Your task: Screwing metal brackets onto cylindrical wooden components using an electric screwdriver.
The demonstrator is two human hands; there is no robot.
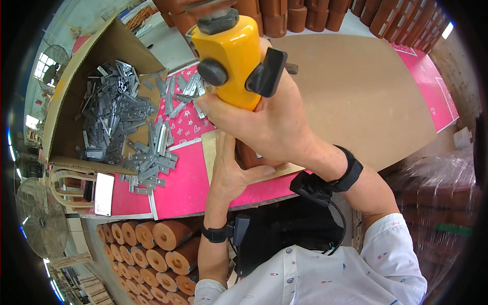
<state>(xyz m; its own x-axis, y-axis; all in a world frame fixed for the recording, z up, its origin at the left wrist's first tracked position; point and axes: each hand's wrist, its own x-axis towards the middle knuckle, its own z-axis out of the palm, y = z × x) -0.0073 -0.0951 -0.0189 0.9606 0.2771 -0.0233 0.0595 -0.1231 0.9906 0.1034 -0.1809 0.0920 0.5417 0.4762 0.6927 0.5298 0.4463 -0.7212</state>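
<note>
High over the table edge, my right hand [277,119] is wrapped round a yellow tool [231,56] with black knobs and a dark fitting at its top. The tool's lower end is hidden behind my hand. Below it, my left hand [226,173] grips a reddish-brown piece [247,155], thumb along its near side. This piece rests on a tan board [208,152], and a small bit of metal shows on it beside my right wrist. Most of the piece is covered by my hands. Flat metal plates with holes [157,160] lie loose to the left of my left hand.
A tipped cardboard box [76,101] spills many metal plates [114,109] onto the pink table cover [185,173]. Brown cardboard [366,96] covers the right side. Brown cylinders [274,18] stand along the back; more cylinders [170,236] are stacked below left. Plastic-wrapped goods [432,203] stand right.
</note>
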